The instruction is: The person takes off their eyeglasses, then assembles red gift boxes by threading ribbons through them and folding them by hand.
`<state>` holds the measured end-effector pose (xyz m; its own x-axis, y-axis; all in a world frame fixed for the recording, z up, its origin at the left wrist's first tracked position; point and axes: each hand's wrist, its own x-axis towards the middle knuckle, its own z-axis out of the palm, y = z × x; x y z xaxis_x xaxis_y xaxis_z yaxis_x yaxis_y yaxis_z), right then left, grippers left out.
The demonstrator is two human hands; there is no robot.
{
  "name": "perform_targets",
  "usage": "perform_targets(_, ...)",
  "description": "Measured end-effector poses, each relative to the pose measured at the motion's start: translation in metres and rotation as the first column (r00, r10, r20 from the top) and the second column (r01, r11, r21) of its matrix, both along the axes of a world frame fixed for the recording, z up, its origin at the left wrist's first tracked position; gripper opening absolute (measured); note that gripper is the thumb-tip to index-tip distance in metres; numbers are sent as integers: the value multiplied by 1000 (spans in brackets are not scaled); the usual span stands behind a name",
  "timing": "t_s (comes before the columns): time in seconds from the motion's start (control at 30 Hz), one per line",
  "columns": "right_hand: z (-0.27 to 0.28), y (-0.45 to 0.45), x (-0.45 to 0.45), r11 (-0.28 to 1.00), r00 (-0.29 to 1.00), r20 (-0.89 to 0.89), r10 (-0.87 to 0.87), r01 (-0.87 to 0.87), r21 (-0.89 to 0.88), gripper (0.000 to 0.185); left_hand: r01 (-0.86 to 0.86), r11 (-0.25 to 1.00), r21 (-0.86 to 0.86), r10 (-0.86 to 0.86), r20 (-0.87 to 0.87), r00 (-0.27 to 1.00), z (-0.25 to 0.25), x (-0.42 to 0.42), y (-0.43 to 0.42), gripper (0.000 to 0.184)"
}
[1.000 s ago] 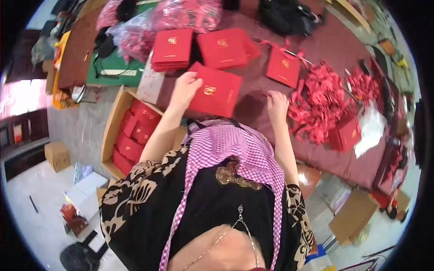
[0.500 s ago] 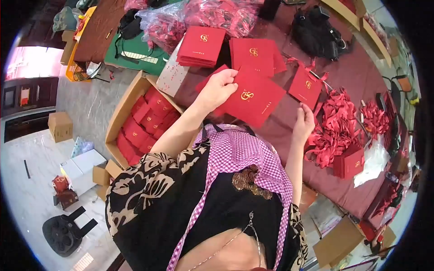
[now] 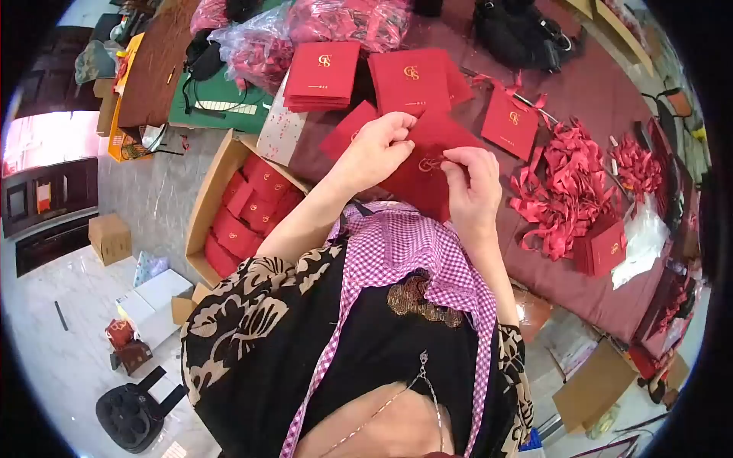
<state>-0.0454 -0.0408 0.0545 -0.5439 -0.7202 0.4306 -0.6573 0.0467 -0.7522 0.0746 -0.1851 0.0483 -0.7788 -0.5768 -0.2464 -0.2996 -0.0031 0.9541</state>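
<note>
A flat red square card (image 3: pixel 418 174) with a gold emblem is held tilted in front of my apron. My left hand (image 3: pixel 378 151) is closed on its upper left edge, thumb on top. My right hand (image 3: pixel 475 187) is at the card's right side, its thumb and fingers pinched together over the face near the emblem and partly covering it. Another red card (image 3: pixel 349 130) lies partly behind my left hand. Beyond it are a neat stack of red cards (image 3: pixel 322 75) and a looser pile (image 3: pixel 410 80).
To the right lie a single red card (image 3: pixel 510 122) with ribbon, a heap of red ribbons (image 3: pixel 565 183) and another red stack (image 3: pixel 601 246). A cardboard box (image 3: pixel 208 202) of red packets stands at the left. Plastic bags (image 3: pixel 347 24) and a black bag (image 3: pixel 519 34) are at the back.
My right hand has moved left from beside the single card to the held card and closed its fingertips there. My left hand keeps its hold. The view has shifted slightly.
</note>
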Motion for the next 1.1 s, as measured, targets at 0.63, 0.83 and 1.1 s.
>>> perform_targets(0.63,-13,-2,-7,992,971,-234,-40,67,108,11,56,934,-354,-107,-125,986,13,-14,32,30)
perform_targets(0.83,-11,3,-7,963,907,-420,26,90,253,10,116,759,-641,-178,-33,983,4,-17,39,35)
perform_targets(1.1,-24,11,-13,959,994,-101,44,-14,283,10,192,615,-765,-294,3,956,-12,-18,52,37)
